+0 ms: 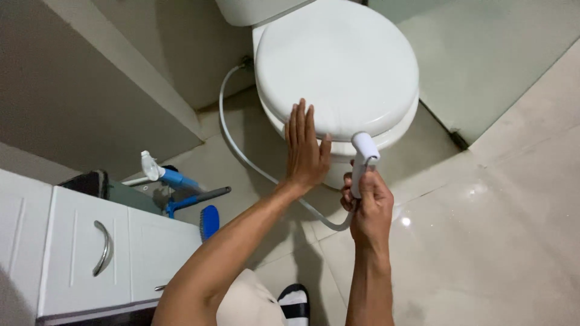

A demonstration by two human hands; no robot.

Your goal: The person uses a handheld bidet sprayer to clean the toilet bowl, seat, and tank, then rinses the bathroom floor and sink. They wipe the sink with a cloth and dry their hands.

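Head view: left hand [307, 154] at lid [338, 66] edge

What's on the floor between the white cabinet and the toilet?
In the head view, blue-handled cleaning tools stand by the cabinet; then bare floor tile crossed by a white hose reaches the toilet.

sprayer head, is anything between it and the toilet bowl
Yes: the closed lid covers the bowl. The left hand rests at its front edge; the right hand holds the sprayer just below the rim.
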